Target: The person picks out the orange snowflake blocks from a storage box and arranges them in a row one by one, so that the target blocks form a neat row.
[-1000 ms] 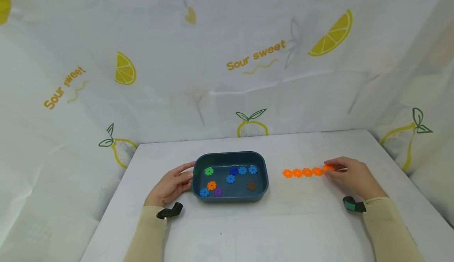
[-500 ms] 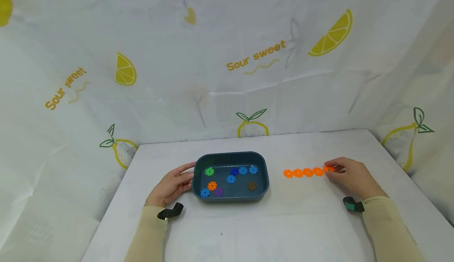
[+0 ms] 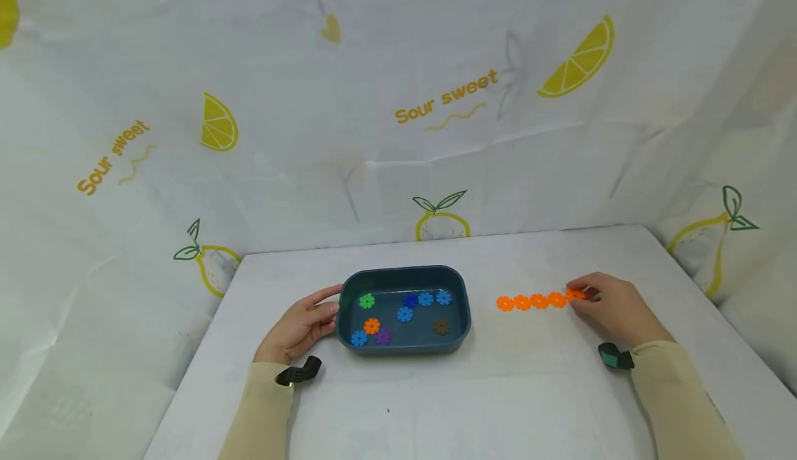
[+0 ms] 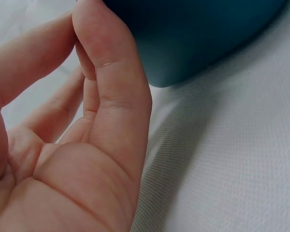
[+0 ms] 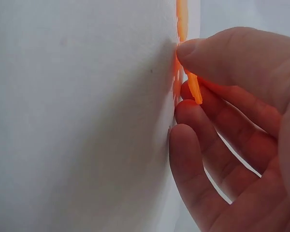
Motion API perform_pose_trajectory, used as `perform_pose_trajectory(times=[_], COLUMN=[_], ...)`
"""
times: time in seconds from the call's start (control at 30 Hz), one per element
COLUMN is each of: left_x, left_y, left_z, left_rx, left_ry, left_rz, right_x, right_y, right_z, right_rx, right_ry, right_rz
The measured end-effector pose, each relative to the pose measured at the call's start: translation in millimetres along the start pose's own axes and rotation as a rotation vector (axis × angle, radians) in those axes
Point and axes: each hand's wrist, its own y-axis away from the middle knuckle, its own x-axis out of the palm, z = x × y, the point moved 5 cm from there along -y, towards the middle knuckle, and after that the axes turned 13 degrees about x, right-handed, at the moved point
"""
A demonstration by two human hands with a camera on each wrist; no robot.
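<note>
At the left end of the dark blue plastic tray (image 3: 405, 351), my left hand (image 3: 297, 324) holds its edge with bent fingers. In the left wrist view the fingertips meet the tray wall (image 4: 183, 43), and their exact contact is partly hidden. Out on the right, my right hand (image 3: 613, 308) pinches an orange notched disc (image 3: 575, 295) between thumb and fingers. The disc is tilted off the tabletop in the right wrist view, where the orange piece (image 5: 195, 88) shows below the thumb. It meets the right end of a row of matching orange discs (image 3: 531, 301) lying flat.
Inside the tray lie a green disc (image 3: 367, 301), an orange disc (image 3: 371, 326), a purple disc (image 3: 382, 337), a brown disc (image 3: 441, 326) and several blue discs (image 3: 425, 299). Behind the white table (image 3: 436, 405) hangs a lemon-print cloth (image 3: 349, 135).
My right hand stays at the row's right end and shifts only slightly, with the pinched disc against the last flat one. The left hand and tray keep their places.
</note>
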Motion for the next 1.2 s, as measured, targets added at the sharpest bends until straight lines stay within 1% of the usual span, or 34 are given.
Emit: perform_pose_trajectory(times=[0.23,0.47,0.67,0.87,1.07,1.2], left_x=[0.8,-1.6,-3.2,-3.4,-0.6,-0.2], left_y=[0.6,0.8,-1.6,-1.6,-0.1,-0.3], left_z=[-0.9,0.4,2.6,2.1,-2.1,-1.0], left_rx=[0.002,-0.002,-0.007,-0.014,0.004,0.003], left_ry=[0.008,-0.016,-0.009,-0.007,-0.01,-0.006], left_rz=[0.001,-0.01,-0.016,-0.023,-0.005,-0.002], right_x=[2.4,5.8,3.8,1.1,2.5,3.8], right_y=[-2.5,-3.9,-3.7,-2.9,-5.5,-5.3], right_z=[-0.5,-1.4,-2.3,-0.2,-2.3,-5.1], right_rx=[0.01,0.017,-0.003,-0.002,-0.002,0.012], right_ry=[0.013,0.023,0.029,0.029,0.024,0.023], right_rz=[-0.006,0.0,-0.004,-0.001,0.002,0.011])
